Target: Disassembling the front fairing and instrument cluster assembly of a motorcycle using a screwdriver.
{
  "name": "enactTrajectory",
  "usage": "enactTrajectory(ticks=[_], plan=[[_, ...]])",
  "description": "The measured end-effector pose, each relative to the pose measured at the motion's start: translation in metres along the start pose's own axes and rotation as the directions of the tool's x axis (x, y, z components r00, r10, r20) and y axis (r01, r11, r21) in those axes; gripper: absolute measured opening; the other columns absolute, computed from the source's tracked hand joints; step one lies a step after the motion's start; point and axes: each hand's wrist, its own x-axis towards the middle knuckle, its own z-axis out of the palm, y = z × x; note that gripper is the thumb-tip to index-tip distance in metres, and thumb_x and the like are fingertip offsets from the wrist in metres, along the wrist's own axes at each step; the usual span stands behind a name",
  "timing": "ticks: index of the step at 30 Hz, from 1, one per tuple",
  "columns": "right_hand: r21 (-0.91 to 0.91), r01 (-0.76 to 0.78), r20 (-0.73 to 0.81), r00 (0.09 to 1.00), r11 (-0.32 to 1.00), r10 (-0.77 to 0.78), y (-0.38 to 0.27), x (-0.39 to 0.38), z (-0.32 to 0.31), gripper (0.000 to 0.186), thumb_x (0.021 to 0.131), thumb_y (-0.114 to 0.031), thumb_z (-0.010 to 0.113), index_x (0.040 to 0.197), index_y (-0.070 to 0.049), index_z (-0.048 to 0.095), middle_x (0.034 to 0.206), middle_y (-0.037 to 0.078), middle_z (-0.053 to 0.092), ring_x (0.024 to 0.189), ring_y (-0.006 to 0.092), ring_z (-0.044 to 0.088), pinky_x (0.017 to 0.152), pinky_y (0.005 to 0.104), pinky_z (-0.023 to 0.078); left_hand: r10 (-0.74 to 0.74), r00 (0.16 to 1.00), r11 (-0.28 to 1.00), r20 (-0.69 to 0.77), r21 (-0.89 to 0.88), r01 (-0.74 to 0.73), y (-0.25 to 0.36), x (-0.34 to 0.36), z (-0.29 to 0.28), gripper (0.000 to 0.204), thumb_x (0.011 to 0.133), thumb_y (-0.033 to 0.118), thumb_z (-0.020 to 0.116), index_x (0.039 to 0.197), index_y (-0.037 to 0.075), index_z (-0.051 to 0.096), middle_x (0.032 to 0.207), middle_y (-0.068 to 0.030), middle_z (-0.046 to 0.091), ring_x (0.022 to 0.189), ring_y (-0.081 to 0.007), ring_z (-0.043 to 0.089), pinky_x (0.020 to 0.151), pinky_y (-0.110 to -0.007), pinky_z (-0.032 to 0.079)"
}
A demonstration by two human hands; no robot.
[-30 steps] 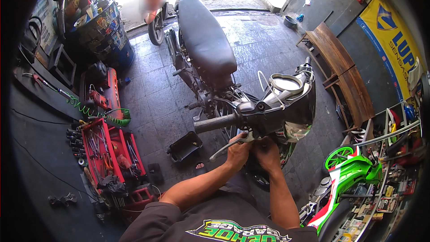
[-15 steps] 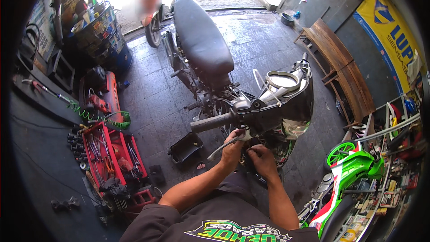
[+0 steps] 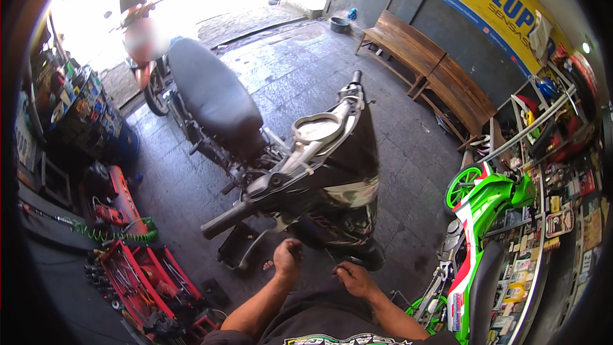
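Grey paving stones make up the workshop floor [image 3: 306, 83], with bright daylight pouring in from the open doorway at the top. At centre, a black motorcycle [image 3: 319, 172] is parked, its long dark seat [image 3: 214, 99] running up-left and its stripped instrument housing [image 3: 317, 129] seen from above. The left handlebar grip [image 3: 227, 218] is pointed down-left, well clear of both hands.

Down at the bottom edge, the left hand [image 3: 287, 259] is seen curled into a loose fist, held just below the front bodywork; whether anything is gripped inside it cannot be told. Just beside it, the right hand [image 3: 354, 279] is held low with fingers drawn together as if pinching, but what is pinched is too small to make out. Both hands are kept close under the bike's nose, a small gap between them.

Off to the left, a red toolbox [image 3: 143, 281] is laid open on the floor, with a coiled green hose [image 3: 131, 235] above it. On the right, a small green motorcycle [image 3: 485, 217] is parked against crowded shelves [image 3: 562, 217], and a wooden bench [image 3: 434, 67] is set along the far wall
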Motion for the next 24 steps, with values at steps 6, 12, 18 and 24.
enactTrajectory(ticks=[6, 12, 18, 24], plan=[[0.311, -0.097, -0.213, 0.962, 0.945, 0.169, 0.039, -0.019, -0.062, 0.022, 0.099, -0.017, 0.05, 0.094, -0.001, 0.065, 0.067, -0.002, 0.052, 0.062, 0.0058, 0.048, 0.057, 0.0266, 0.04, -0.068, 0.983, 0.892, 0.171, 0.451, -0.017, -0.063, -0.039, 0.066, 0.029, 0.094, 0.015, 0.046, 0.102, 0.0, 0.069, 0.072, -0.0008, 0.055, 0.059, -0.0106, 0.049, 0.055, -0.026, 0.042], [0.581, -0.054, -0.102, 0.985, 0.812, 0.138, 0.085, -0.027, -0.138, 0.021, 0.101, -0.017, 0.051, 0.096, -0.002, 0.065, 0.071, -0.003, 0.053, 0.064, 0.0052, 0.046, 0.059, 0.0247, 0.039, -0.13, 0.912, 0.86, 0.389, 0.502, -0.092, -0.144, -0.053, 0.184, 0.032, 0.103, 0.028, 0.055, 0.107, 0.001, 0.07, 0.085, 0.0003, 0.064, 0.075, -0.0066, 0.058, 0.064, -0.024, 0.048], [0.28, -0.028, -0.139, 0.988, 0.96, 0.07, 0.051, -0.02, -0.224, 0.023, 0.101, -0.016, 0.053, 0.105, 0.003, 0.066, 0.081, 0.007, 0.067, 0.075, 0.0126, 0.062, 0.07, 0.0306, 0.05, 0.108, 0.959, 0.827, 0.264, 0.511, -0.234, -0.168, -0.04, 0.249, 0.028, 0.102, 0.027, 0.061, 0.096, 0.002, 0.071, 0.076, 0.003, 0.06, 0.068, -0.0035, 0.053, 0.058, -0.023, 0.042], [0.129, 0.17, -0.184, 0.972, 0.977, -0.145, 0.037, 0.058, -0.243, 0.027, 0.098, -0.021, 0.055, 0.096, 0.003, 0.068, 0.077, 0.022, 0.066, 0.069, 0.028, 0.068, 0.063, 0.037, 0.05, 0.292, 0.939, 0.762, 0.179, 0.551, -0.342, -0.123, 0.006, 0.301, 0.032, 0.104, 0.029, 0.057, 0.095, 0.002, 0.072, 0.069, 0.0072, 0.052, 0.06, -0.001, 0.043, 0.053, -0.021, 0.032]])
